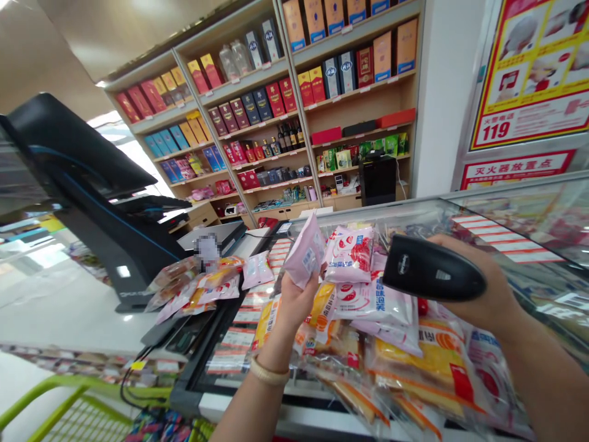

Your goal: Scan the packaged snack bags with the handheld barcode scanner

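My left hand (298, 296), with a bangle on its wrist, holds a small pink packet (305, 253) upright over the glass counter. In my right hand (483, 276) is a black handheld scanner (432, 268), its head pointing left toward that packet. Pink and white snack packets (352, 255) and yellow-and-orange bread packs (426, 356) lie piled beneath and between my hands. One pink packet (257, 270) lies apart, left of my left hand. Farther left, several more packets (214, 288) are heaped beside the monitor stand.
A black monitor on a stand (138, 245) rises at the left. Shelves of boxed goods (294, 116) stand behind the glass counter (519, 245). A green shopping cart (78, 408) is at the lower left, near hanging cables.
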Tool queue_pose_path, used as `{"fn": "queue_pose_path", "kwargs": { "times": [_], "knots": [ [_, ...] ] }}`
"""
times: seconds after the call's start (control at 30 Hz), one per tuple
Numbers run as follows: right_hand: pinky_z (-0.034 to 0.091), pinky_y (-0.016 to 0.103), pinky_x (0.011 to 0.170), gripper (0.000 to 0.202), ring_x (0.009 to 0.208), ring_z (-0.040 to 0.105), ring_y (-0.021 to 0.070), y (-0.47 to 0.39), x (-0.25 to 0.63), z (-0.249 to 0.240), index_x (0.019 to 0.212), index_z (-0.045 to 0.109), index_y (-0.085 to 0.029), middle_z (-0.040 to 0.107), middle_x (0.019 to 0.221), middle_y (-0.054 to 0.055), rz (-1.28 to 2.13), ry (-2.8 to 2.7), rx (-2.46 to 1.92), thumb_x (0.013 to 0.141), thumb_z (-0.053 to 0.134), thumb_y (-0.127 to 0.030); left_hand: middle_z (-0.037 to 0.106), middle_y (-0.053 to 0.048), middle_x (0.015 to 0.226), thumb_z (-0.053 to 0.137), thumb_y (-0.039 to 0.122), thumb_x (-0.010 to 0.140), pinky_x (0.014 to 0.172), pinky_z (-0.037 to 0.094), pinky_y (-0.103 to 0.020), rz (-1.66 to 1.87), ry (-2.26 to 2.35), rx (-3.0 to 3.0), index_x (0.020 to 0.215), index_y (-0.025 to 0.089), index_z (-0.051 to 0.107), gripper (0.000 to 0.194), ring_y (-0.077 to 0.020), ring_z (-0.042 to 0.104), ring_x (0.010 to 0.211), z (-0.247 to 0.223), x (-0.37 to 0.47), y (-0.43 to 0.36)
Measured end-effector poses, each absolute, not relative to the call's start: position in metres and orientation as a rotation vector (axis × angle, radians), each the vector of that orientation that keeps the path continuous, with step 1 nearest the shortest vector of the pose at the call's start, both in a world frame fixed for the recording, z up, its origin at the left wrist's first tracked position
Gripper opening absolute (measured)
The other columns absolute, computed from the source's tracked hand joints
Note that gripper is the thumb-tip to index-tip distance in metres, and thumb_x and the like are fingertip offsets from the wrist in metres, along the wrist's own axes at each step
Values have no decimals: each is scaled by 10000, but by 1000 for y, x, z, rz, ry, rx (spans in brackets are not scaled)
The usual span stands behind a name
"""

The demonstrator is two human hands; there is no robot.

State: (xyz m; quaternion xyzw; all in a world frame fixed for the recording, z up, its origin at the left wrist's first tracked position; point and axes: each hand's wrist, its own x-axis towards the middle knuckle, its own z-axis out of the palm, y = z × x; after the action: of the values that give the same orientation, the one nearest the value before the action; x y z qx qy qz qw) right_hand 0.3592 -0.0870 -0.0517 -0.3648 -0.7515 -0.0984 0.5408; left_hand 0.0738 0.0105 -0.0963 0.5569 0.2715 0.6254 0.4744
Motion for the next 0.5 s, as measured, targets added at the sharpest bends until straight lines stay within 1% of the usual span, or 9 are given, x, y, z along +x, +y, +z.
{"fn": "queue_pose_path", "kwargs": {
  "times": [0.13, 0.27, 0.37, 0.43, 0.5],
  "knots": [
    [492, 261, 628, 149, 715, 635, 158, -88, 359, -54, 1008, 661, -249, 665, 871, 0, -169, -1815, -890, 862, 683, -261, 828, -108, 1077, 916, 562, 720, 1042, 626, -529, 1522, 665, 1425, 1068, 171, 785, 540, -309, 801, 1021, -96, 78, 11],
    [517, 286, 671, 163, 753, 653, 180, -87, 359, -57, 1011, 673, -264, 683, 895, 13, -138, -1812, -909, 849, 683, -248, 831, -106, 1087, 893, 541, 762, 1053, 621, -518, 1516, 660, 1456, 1075, 175, 797, 492, -291, 803, 1016, -100, 78, 13],
    [525, 292, 675, 180, 750, 657, 186, -87, 358, -58, 1009, 681, -275, 690, 900, 12, -121, -1804, -912, 833, 689, -242, 830, -111, 1094, 870, 541, 791, 1058, 613, -537, 1489, 673, 1484, 1093, 174, 792, 482, -295, 803, 1015, -104, 77, 14],
    [531, 288, 670, 216, 755, 668, 191, -87, 358, -56, 1035, 692, -278, 700, 909, 11, -128, -1786, -907, 822, 702, -243, 816, -131, 1161, 859, 545, 800, 1072, 598, -551, 1470, 696, 1511, 1144, 172, 782, 513, -317, 792, 1070, -104, 75, 13],
    [536, 281, 659, 219, 755, 679, 193, -86, 359, -53, 1043, 697, -283, 713, 904, 5, -175, -1748, -885, 827, 714, -256, 776, -159, 1287, 870, 540, 788, 1110, 565, -558, 1457, 730, 1559, 1242, 179, 762, 590, -352, 744, 1202, -102, 67, 11]
  ]
}}
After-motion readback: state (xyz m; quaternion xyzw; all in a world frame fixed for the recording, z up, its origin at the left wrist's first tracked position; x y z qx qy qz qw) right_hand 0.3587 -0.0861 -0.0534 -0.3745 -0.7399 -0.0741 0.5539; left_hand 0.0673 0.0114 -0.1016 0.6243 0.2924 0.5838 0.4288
